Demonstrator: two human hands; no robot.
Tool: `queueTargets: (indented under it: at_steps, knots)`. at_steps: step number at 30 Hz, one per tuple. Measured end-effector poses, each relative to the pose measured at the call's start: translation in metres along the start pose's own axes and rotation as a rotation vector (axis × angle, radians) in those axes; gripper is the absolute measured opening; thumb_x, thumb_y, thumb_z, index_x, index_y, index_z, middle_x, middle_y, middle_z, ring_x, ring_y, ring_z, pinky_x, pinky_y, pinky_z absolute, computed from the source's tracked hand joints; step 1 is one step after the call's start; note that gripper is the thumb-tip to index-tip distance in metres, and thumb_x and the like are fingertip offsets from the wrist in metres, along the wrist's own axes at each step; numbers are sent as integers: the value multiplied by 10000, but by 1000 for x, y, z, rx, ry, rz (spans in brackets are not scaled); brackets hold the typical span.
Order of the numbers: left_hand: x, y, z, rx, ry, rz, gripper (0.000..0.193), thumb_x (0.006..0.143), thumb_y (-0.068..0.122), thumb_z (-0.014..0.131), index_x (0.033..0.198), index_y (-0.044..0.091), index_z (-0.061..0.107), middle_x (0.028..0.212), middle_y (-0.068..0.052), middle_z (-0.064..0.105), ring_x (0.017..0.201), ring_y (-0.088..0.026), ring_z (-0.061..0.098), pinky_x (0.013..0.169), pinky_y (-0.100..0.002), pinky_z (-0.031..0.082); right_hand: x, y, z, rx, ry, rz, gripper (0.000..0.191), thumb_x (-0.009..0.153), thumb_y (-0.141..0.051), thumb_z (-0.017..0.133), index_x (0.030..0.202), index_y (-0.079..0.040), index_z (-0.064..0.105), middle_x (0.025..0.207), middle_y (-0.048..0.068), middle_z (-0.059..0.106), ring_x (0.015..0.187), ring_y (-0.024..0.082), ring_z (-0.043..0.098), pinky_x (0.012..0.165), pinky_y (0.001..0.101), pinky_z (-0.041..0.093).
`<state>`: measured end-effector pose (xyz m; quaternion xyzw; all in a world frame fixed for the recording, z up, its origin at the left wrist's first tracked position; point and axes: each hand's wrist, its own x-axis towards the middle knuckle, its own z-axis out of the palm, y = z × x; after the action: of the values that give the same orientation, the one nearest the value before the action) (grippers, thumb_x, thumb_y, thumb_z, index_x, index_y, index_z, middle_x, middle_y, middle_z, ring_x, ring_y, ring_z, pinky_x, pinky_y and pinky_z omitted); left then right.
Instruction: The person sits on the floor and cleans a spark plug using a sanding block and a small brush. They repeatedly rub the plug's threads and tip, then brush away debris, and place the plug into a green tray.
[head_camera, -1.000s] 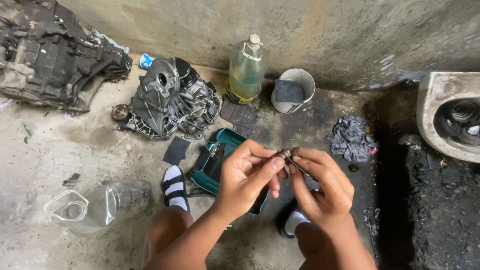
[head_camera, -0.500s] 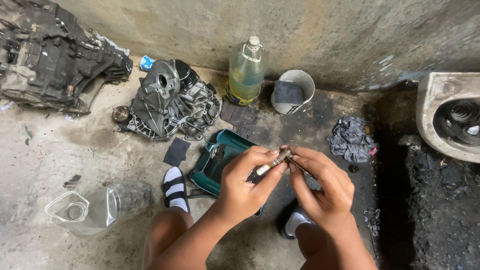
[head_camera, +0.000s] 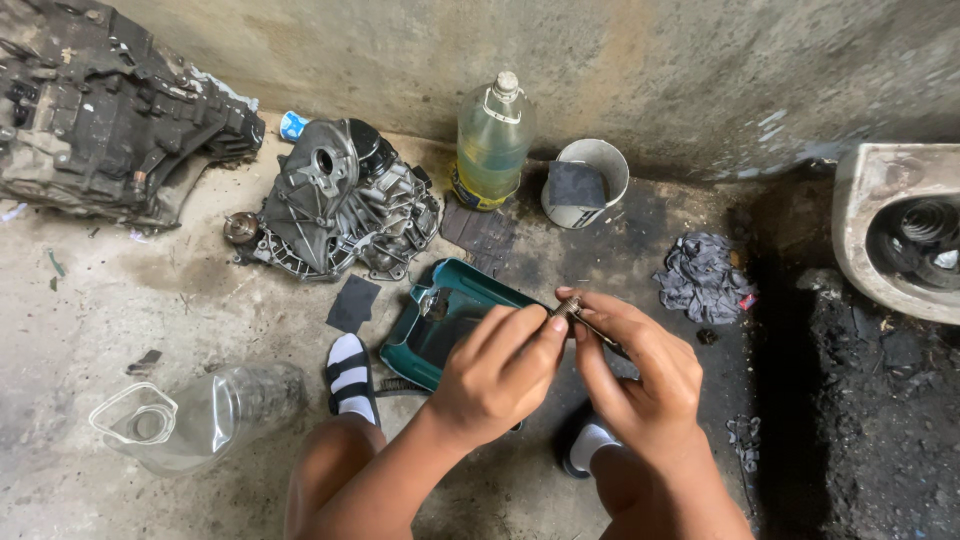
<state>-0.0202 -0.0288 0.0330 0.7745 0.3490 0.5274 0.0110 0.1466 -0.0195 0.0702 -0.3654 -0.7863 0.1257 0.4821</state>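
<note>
Metal first: a small threaded bolt (head_camera: 568, 308) sits pinched between both hands, raised above the teal tray (head_camera: 440, 330) on the concrete floor (head_camera: 120, 300). I read the left hand (head_camera: 495, 375) as clenched on the bolt, thumb and forefinger closed at its near end; the right hand (head_camera: 640, 375) grasps the same piece from the other side, fingertips touching it. Both hands meet above the tray's right edge.

Surroundings noted:
- grey gearbox housing (head_camera: 335, 205) just beyond the tray, on the floor
- larger dark engine casing (head_camera: 100, 120) at far left
- plastic bottle (head_camera: 492, 140) of yellowish liquid upright by the wall, a white cup (head_camera: 590, 185) beside it holding a dark scrap
- clear cut-open bottle (head_camera: 185, 420) lying on its side, near left
- crumpled grey rag (head_camera: 703, 277) right of the hands
- sandalled feet with white socks (head_camera: 350, 375) under the hands

Tray contents too dark to tell
</note>
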Motion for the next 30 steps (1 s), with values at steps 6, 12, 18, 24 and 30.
queueTargets:
  at_steps: [6, 12, 18, 24, 30]
  knots:
    - [-1, -4, -2, 271, -44, 192, 246, 922, -12, 784, 1105, -18, 620, 1126, -165, 663, 946, -236, 670, 795, -305, 603, -4, 0, 3, 5, 14, 78, 180, 885, 133, 700, 1030, 82, 606, 1126, 248, 738, 993, 276, 782, 848, 329, 627]
    - [-4, 1, 8, -163, 180, -140, 221, 975, 27, 757, 1133, -28, 611, 1085, -163, 696, 950, -230, 719, 816, -292, 607, -4, 0, 1, 60, 36, 49, 168, 919, 101, 701, 1049, 70, 599, 1110, 199, 715, 1028, 251, 747, 897, 324, 615]
    - [-17, 4, 13, -996, 233, -770, 253, 1014, 42, 680, 1208, -54, 549, 1016, -171, 733, 812, -133, 680, 739, -279, 587, -2, 3, 1, 36, -49, 216, 150, 914, 90, 666, 1063, 75, 653, 1078, 202, 751, 922, 213, 757, 800, 313, 607]
    - [-19, 0, 17, -1064, 180, -807, 248, 1047, 97, 624, 1235, -38, 538, 980, -122, 710, 781, -106, 650, 713, -250, 558, -12, -2, 1, 482, 91, 438, 68, 993, 38, 639, 1059, 50, 630, 1125, 171, 730, 848, 134, 695, 731, 248, 581]
    - [-17, 4, 14, -1153, 99, -934, 181, 1067, 146, 598, 1151, -12, 571, 823, -58, 619, 628, -45, 512, 537, -194, 420, -3, 5, 2, 45, 28, 28, 170, 919, 33, 746, 1039, 28, 626, 997, 128, 657, 906, 191, 653, 783, 285, 527]
